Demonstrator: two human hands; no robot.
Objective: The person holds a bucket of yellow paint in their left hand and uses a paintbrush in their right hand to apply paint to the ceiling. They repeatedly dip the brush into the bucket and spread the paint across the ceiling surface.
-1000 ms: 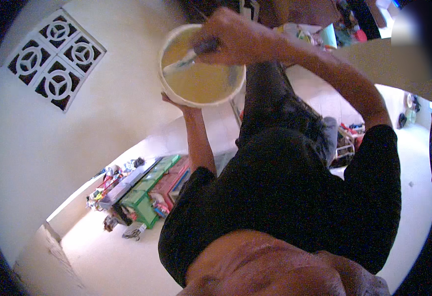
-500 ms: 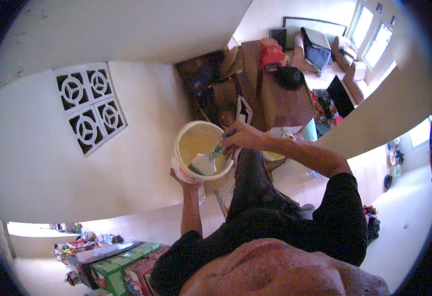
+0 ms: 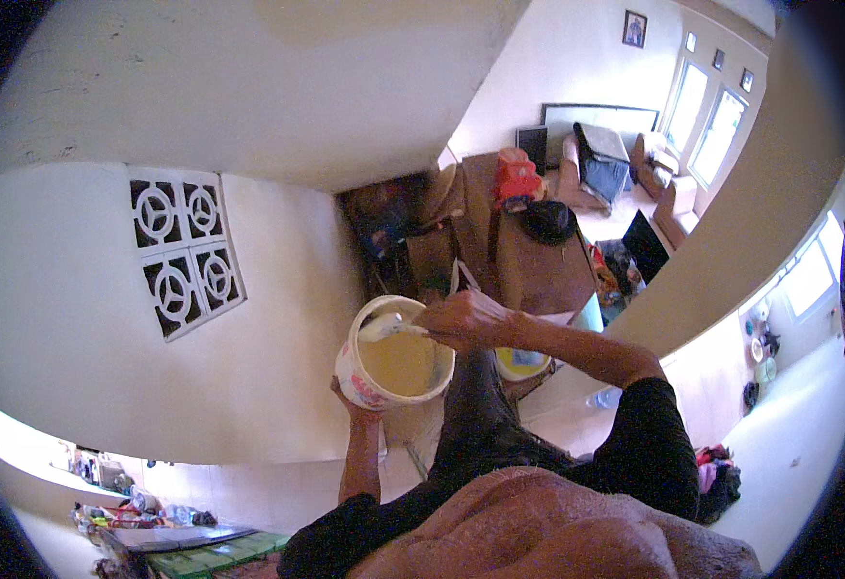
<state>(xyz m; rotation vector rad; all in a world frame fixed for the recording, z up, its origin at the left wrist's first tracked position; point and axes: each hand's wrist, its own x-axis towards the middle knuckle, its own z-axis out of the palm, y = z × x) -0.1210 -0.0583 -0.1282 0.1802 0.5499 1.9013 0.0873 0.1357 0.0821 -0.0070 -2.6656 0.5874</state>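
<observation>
My left hand (image 3: 353, 398) grips the lower outer wall of a white paint bucket (image 3: 369, 374), which is tilted with its mouth toward me. Pale yellowish paint (image 3: 403, 363) lies inside it. My right hand (image 3: 468, 320) is closed around the handle of a paintbrush (image 3: 384, 327). The brush reaches over the bucket's far rim, its paint-coated head at the inner far wall. Most of the brush handle is hidden by my fingers.
A second tub with yellow inside (image 3: 523, 361) stands beyond my right forearm. Past it is a brown cabinet (image 3: 543, 259) bearing a black helmet-like object (image 3: 545, 222) and a red item (image 3: 517, 179). A white wall with vent blocks (image 3: 189, 253) rises at left; a curved wall edge (image 3: 702, 265) is at right.
The brush has moved from the bucket's near inner side to its far rim, and my right hand has turned. Bucket and both hands appear lower in view as the head view tilts up.
</observation>
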